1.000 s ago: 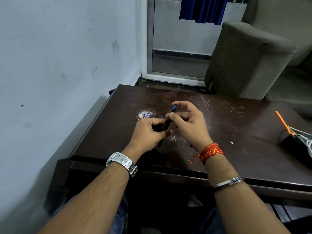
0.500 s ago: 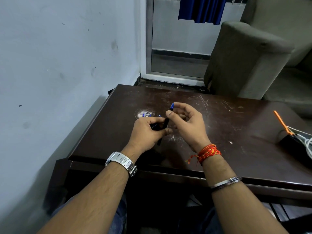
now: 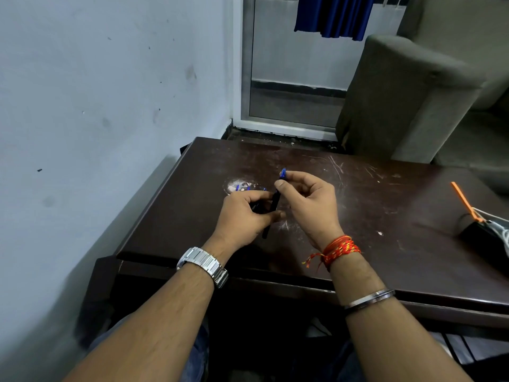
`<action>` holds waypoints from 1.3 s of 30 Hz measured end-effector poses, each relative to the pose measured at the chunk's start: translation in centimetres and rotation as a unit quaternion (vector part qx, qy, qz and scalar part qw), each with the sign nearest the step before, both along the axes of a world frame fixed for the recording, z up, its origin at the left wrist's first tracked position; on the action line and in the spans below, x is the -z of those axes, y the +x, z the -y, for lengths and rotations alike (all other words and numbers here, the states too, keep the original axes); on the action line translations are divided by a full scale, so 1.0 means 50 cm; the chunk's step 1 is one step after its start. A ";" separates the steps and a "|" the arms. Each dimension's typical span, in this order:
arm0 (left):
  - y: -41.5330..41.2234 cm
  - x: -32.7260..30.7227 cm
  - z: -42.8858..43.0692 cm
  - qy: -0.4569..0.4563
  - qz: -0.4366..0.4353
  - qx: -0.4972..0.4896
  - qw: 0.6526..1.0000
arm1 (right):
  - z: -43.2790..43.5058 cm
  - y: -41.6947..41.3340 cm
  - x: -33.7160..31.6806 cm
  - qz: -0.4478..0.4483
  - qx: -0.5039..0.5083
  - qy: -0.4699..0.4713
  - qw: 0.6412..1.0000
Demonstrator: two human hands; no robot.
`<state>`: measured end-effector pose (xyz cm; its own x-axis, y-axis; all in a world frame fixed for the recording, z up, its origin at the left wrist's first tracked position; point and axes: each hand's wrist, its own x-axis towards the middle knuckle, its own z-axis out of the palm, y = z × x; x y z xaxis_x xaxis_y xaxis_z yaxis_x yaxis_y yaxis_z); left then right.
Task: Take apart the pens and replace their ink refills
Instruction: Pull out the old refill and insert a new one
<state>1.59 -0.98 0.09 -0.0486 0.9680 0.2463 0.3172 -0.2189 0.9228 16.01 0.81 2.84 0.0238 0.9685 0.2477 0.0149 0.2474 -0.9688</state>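
Note:
Above the dark brown table (image 3: 385, 216) both hands work one black pen (image 3: 271, 213) that slants down toward me. My left hand (image 3: 245, 216) grips the pen's barrel near its middle, and its fingers hide other dark pen parts. My right hand (image 3: 308, 202) pinches the pen's blue top end (image 3: 283, 173) between thumb and forefinger. Small blue pen pieces (image 3: 242, 186) lie on the table just beyond my left hand, on a pale scuffed patch.
A white wall runs along the table's left side. At the table's right edge sits a black object (image 3: 479, 232) with white cables and an orange strip (image 3: 462, 199). A grey sofa (image 3: 407, 97) stands behind the table at right, beside a glass door.
My right hand has lifted the pen's blue top end slightly up and away from my left hand. My left hand keeps its hold in nearly the same place.

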 end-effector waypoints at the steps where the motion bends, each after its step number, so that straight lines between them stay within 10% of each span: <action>1: 0.000 0.000 0.001 0.001 -0.002 -0.001 1.000 | 0.000 0.000 0.001 0.002 0.005 0.002 1.000; 39: 0.004 -0.006 0.006 0.001 -0.010 -0.002 1.000 | -0.001 -0.005 0.009 0.027 0.048 -0.008 0.998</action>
